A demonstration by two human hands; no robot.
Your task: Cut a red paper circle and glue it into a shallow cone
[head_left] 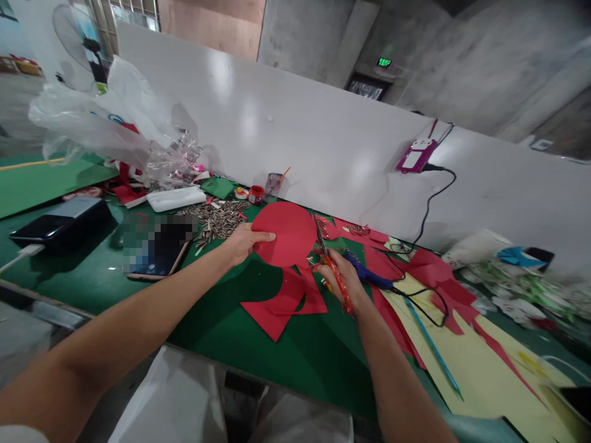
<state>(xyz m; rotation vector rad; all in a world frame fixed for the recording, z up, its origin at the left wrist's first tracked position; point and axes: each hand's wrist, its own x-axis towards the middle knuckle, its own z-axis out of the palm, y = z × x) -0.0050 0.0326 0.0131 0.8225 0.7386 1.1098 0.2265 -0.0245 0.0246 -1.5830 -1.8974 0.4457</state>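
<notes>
My left hand [244, 242] is closed on the left edge of a round red paper disc [285, 232], holding it up over the green table [212, 326]. My right hand [344, 280] grips red-handled scissors [329, 261], their blades pointing up along the disc's right edge. Below the disc lies a red paper offcut [284, 301] with a curved cut-out. A blue glue gun [369, 275] with a black cord lies just right of my right hand.
A phone [157, 255] and a pile of small striped scraps [217, 221] lie at left, with a dark box [62, 224] and plastic bags [106, 129]. Yellow and red paper sheets [484, 363] and a teal pencil [434, 347] cover the right. A white wall panel [323, 147] backs the table.
</notes>
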